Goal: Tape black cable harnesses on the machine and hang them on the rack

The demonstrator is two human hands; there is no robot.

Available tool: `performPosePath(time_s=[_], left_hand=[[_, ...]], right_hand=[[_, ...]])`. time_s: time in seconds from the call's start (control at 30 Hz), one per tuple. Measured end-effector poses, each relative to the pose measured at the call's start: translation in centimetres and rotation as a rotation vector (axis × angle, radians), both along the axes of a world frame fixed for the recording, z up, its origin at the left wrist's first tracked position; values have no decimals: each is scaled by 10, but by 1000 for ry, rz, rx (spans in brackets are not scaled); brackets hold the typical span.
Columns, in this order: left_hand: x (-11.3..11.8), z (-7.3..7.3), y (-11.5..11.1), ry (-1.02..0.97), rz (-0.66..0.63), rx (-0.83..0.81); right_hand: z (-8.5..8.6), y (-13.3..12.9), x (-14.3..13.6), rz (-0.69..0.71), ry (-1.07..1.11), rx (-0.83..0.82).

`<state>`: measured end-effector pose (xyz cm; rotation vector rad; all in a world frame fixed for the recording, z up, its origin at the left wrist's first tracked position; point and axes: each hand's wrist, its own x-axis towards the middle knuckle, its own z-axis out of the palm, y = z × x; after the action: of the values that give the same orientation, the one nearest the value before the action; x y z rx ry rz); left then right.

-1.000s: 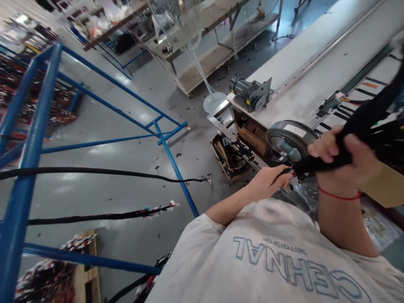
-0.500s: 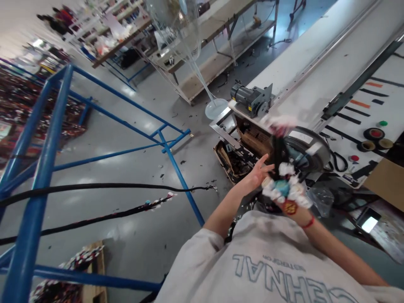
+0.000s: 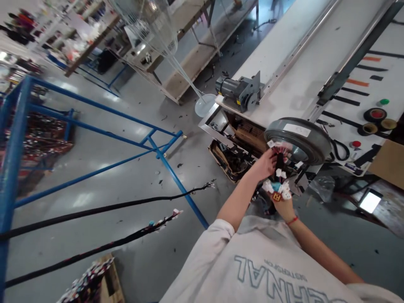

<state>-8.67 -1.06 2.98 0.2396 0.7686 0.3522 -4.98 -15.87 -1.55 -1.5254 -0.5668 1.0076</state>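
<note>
A short black wire bundle (image 3: 279, 162) with white and teal connectors stands out in front of my chest. My left hand (image 3: 268, 163) is closed around its upper part, beside the reddish wires and white plugs at that end. Lower down, my right hand (image 3: 282, 206) is closed at the end with the white, teal and yellow-red connectors, which partly cover its fingers. Just beyond the bundle lies a large grey tape roll (image 3: 299, 136) at the edge of the white table.
White conveyor table (image 3: 277, 97) with a motor (image 3: 235, 90) ahead; tape rolls (image 3: 375, 114) and a phone (image 3: 370, 202) right. A blue frame (image 3: 94, 174) and two long black harnesses (image 3: 104, 208) extend left. Open cardboard box (image 3: 221, 155) below the table edge; fan (image 3: 158, 25) beyond.
My left hand has gone from spread fingers to closed on the bundle. The bundle's connectors have come lower and steadier, and the view has shifted, with the blue frame further left.
</note>
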Motion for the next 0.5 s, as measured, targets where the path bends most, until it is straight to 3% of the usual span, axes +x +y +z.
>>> performPosePath(time_s=[0.1, 0.2, 0.27, 0.33, 0.4, 0.43, 0.5], left_hand=[[-25, 6, 20, -37, 98, 102], [-59, -5, 24, 133, 134, 301], [-81, -21, 14, 341, 26, 413], [-101, -37, -6, 470, -214, 439], [-120, -45, -30, 448, -453, 422], [-128, -45, -41, 411, -516, 426], [-138, -41, -58, 342, -507, 489]], right_hand=[[1, 36, 11, -140, 154, 47], [10, 64, 24, -280, 336, 64], [20, 77, 33, -297, 461, 60], [31, 89, 42, -290, 662, 17], [40, 104, 49, -295, 842, -39], [42, 113, 52, -299, 888, -57], [41, 132, 60, -302, 875, -45]])
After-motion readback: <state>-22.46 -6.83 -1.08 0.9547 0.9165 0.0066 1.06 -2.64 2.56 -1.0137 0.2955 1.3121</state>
